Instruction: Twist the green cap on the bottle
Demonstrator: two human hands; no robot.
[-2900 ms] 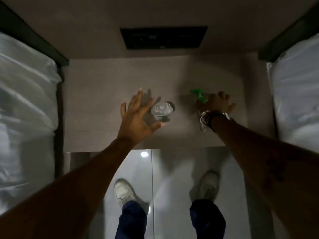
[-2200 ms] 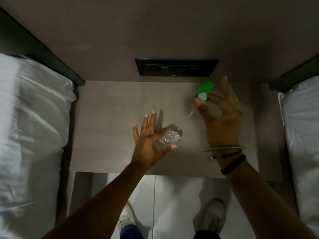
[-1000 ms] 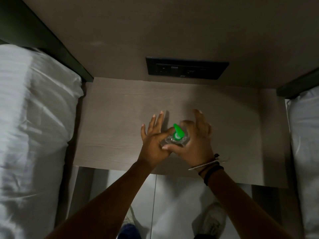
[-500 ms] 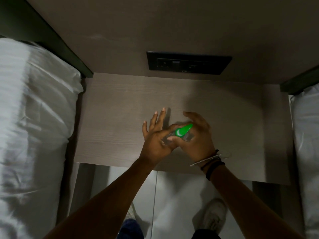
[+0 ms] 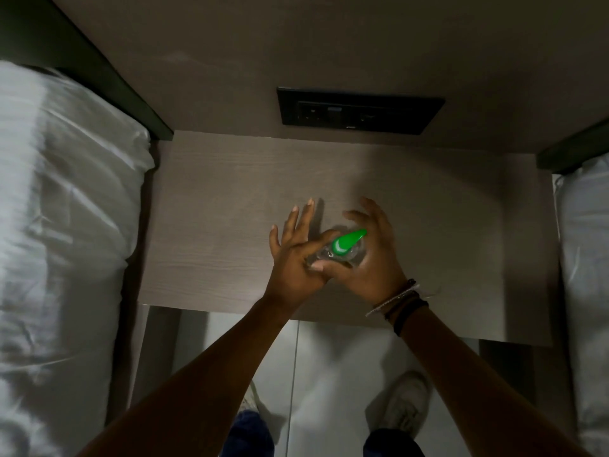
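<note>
Over the middle of the wood-grain counter (image 5: 211, 225), both hands meet on a small clear bottle (image 5: 354, 257) topped with a green pump cap (image 5: 347, 244). The left hand (image 5: 293, 258) pinches the bottle between thumb and forefinger with its other fingers stretched out, while the right hand (image 5: 372, 258) curls round the bottle and cap from the other side. White bedding (image 5: 59, 225) lies to the left, a dark socket panel (image 5: 359, 110) sits on the wall behind

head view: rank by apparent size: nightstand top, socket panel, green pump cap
1. nightstand top, largest by far.
2. socket panel, a dark strip on the wall behind.
3. green pump cap, smallest, though nearest the camera.
</note>
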